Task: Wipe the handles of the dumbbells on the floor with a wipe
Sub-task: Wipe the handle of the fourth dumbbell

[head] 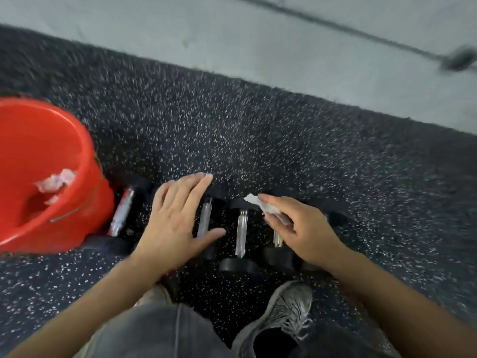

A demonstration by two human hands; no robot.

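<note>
Several black dumbbells with shiny metal handles lie side by side on the speckled black floor in front of me. The leftmost dumbbell (121, 215) lies beside the bucket. My left hand (175, 223) hovers flat with spread fingers over the second dumbbell (204, 220), holding nothing. A third dumbbell (241, 235) lies uncovered in the middle. My right hand (302, 228) pinches a crumpled white wipe (260, 204) above the far end of the fourth dumbbell (278, 240), whose handle is partly hidden by the hand.
An orange bucket (85, 156) with crumpled used wipes inside stands at the left, touching the dumbbell row. My grey shoe (286, 313) and knee are just below the dumbbells. A pale concrete strip (258, 47) borders the rubber floor (258, 140) beyond.
</note>
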